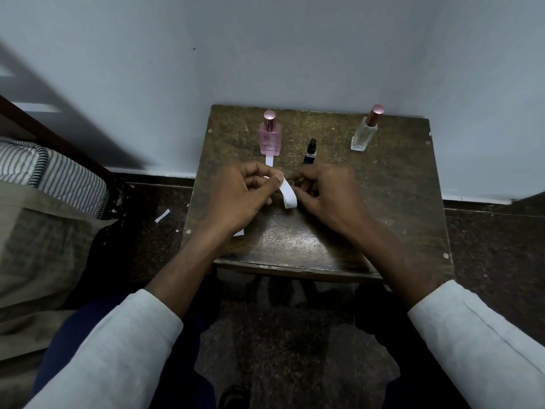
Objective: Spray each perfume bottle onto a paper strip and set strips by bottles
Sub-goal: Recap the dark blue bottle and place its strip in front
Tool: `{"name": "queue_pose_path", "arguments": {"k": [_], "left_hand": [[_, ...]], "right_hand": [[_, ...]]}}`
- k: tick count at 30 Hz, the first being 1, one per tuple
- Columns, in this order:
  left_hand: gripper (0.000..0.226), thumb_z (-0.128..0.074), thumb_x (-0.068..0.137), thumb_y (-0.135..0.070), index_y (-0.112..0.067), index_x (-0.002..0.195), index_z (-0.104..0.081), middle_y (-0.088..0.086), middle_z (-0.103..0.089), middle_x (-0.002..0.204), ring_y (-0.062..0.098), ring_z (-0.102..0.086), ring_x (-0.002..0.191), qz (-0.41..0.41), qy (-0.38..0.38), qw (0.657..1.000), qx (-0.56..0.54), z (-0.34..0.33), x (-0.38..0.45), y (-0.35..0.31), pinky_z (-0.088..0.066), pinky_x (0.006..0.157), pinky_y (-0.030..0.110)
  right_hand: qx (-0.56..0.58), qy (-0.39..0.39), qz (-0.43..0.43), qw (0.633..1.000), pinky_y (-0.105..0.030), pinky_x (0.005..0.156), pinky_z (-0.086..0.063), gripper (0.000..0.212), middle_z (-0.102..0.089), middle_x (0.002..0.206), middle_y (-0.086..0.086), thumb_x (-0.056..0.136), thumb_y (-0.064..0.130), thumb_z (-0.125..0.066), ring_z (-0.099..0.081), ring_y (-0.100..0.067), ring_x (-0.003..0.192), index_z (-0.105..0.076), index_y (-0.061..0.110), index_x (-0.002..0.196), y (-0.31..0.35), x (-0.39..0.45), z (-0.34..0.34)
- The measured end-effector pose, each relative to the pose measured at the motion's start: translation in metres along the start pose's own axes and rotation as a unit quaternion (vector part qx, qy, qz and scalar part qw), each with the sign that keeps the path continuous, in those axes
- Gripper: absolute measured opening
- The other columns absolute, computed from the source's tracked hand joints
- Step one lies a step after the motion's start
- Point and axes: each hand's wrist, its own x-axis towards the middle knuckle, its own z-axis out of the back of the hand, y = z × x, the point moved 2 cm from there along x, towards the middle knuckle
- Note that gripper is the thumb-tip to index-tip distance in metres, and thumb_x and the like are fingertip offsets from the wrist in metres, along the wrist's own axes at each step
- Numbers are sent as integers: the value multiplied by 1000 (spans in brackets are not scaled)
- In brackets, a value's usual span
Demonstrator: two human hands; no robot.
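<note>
Table: small, worn, dark wooden table [383,202] was pushed against a pale wall, so the bottles sat in a row along the far edge with working room in front.

Bottles: square pink glass perfume bottle with a pink cap [270,138] was on the left, small dark blue bottle with its black sprayer bare [310,150] in the middle, tall clear glass bottle with a rose-gold cap [365,132] on the right. All were upright.

Done strip: a white paper strip [269,160] lay just in front of the pink one, so I'd say that one was already handled.

Left hand: left hand [244,196] was pinching a curled white paper strip [288,193] at its top between thumb and finger, lifted off the wood.

Right hand: right hand [327,193] was curled in close beside the strip; honestly couldn't tell if its fingertips were gripping it.

Guess: looked like prepping a strip for the blue bottle.

Strays: another white slip [239,232] peeked out under the left wrist, one more paper slip on the dark floor [162,216].
</note>
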Motion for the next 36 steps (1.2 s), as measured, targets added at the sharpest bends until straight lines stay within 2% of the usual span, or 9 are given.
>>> {"name": "queue_pose_path", "arguments": {"k": [8, 16, 20, 24, 25, 28, 31, 34, 36], "left_hand": [[7, -77, 100, -28, -23, 103, -81, -2, -82, 82, 3, -70, 66, 13, 107, 994, -11, -9, 3, 0, -47, 58, 13], [9, -77, 99, -29, -22, 102, -81, -6, -80, 76, 3, -68, 66, 17, 78, 997, -16, -8, 4, 2, -47, 59, 10], [11, -77, 99, -29, -21, 104, -82, -2, -81, 80, 4, -69, 68, 16, 65, 997, -23, -7, 4, 1, -48, 59, 11], [7, -76, 100, -29, -25, 103, -81, -4, -81, 80, 4, -69, 69, 13, 63, 997, -36, -5, 5, -2, -47, 58, 12], [7, -76, 100, -28, -24, 103, -81, -4, -81, 80, 4, -69, 69, 10, 61, 997, -41, -4, 5, -3, -47, 58, 12], [5, -76, 100, -25, -23, 103, -80, -4, -80, 80, 4, -68, 67, -2, 48, 997, -57, -3, 5, -5, -48, 58, 12], [5, -77, 100, -26, -23, 102, -80, -4, -82, 83, 7, -69, 68, -8, 18, 998, -57, 0, 7, -3, -48, 58, 13], [7, -77, 99, -28, -23, 103, -81, -7, -81, 79, 3, -70, 66, -16, -13, 999, -30, 5, 7, 2, -51, 61, 16], [8, -77, 99, -28, -22, 104, -82, -8, -80, 79, 0, -71, 66, -43, -24, 998, 23, 9, 6, 4, -54, 64, 15]], "right_hand": [[62, 5, -29, 998, -6, 62, -44, 12, -71, 82, 14, 95, 29, -77, -66, 0, 71, -76, 19, 102, -5, -4, 9], [9, 8, -16, 1000, -3, 65, -43, 19, -76, 89, 7, 91, 28, -82, -58, 9, 68, -81, 19, 108, -4, -4, 8], [3, 11, -36, 999, -14, 65, -53, 26, -76, 85, 6, 89, 29, -84, -65, 0, 66, -81, 16, 110, -8, -6, 12], [23, -56, -18, 998, -9, 63, -47, 9, -74, 84, 10, 94, 26, -79, -65, 1, 67, -82, 21, 101, -6, -15, 28], [43, -42, -9, 998, -12, 65, -47, 10, -73, 84, 9, 98, 26, -73, -65, -2, 70, -81, 22, 98, -3, -17, 30], [135, 67, -13, 989, -37, 67, -52, 35, -68, 81, 7, 109, 32, -52, -65, -14, 71, -75, 18, 85, 8, -24, 29], [213, 156, -43, 964, -27, 59, -53, 34, -75, 76, 14, 110, 33, -54, -68, -15, 61, -80, 15, 96, 12, -26, 28], [226, 158, -55, 960, -28, 56, -51, 24, -78, 79, -5, 102, 37, -68, -69, -20, 57, -79, 17, 97, 10, -29, 20], [271, 159, -86, 946, -26, 56, -49, 21, -77, 82, -14, 100, 32, -73, -66, -17, 57, -77, 12, 96, 10, -36, 13]]}}
